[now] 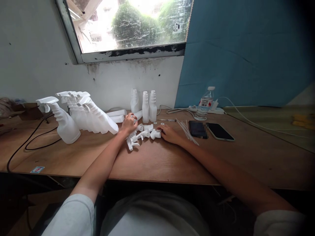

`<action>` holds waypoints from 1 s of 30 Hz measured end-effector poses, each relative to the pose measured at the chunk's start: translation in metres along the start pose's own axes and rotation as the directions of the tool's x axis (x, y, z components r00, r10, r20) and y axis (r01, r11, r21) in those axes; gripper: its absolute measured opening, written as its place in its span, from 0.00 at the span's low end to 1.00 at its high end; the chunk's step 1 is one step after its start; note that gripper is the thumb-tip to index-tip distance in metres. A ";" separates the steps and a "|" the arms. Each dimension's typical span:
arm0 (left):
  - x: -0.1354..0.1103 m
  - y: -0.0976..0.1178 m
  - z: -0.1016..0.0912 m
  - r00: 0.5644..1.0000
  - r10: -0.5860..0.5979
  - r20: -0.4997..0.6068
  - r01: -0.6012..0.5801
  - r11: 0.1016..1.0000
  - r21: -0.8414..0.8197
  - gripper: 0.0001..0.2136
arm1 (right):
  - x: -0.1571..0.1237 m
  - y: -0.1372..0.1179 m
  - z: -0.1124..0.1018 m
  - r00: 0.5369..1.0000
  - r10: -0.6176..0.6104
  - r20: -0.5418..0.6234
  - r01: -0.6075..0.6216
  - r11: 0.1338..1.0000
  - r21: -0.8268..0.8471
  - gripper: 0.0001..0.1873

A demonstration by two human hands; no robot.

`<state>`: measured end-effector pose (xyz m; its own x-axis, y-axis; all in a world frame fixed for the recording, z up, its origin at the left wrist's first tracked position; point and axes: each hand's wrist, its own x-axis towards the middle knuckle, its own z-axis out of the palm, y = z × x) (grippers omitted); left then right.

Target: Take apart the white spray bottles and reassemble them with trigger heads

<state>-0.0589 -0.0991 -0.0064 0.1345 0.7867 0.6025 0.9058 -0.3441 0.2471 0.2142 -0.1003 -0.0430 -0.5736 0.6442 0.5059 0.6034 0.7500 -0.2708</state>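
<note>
A heap of loose white trigger spray heads [141, 133] lies on the wooden table [157, 160]. My left hand [129, 123] rests at the heap's left side, fingers curled, beside a lying white bottle [117, 118]. My right hand [169, 133] lies palm down at the heap's right side, fingertips touching a spray head [155, 133]. Three upright white bottles without heads [145, 106] stand behind the heap by the wall. Thin white dip tubes [186, 130] lie just right of my right hand.
A row of finished white spray bottles [81, 114] stands at the left, with black cables [31, 139] in front. Two phones [211, 130] lie at the right, behind them a water bottle [205, 103] and a white power strip [216, 110].
</note>
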 end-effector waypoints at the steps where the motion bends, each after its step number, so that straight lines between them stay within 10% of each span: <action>1: 0.000 0.000 0.000 1.000 -0.001 0.002 0.001 1.000 0.003 0.08 | 0.000 0.000 0.000 1.000 0.000 -0.001 0.000 1.000 -0.002 0.18; 30: -0.004 0.006 -0.002 0.998 0.047 0.036 -0.049 0.997 0.052 0.08 | -0.001 0.000 0.000 1.000 -0.020 0.012 0.020 1.000 -0.004 0.20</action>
<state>-0.0547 -0.1049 -0.0055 0.1909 0.7876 0.5859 0.9181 -0.3545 0.1774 0.2146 -0.1011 -0.0434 -0.5920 0.6312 0.5012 0.5941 0.7619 -0.2579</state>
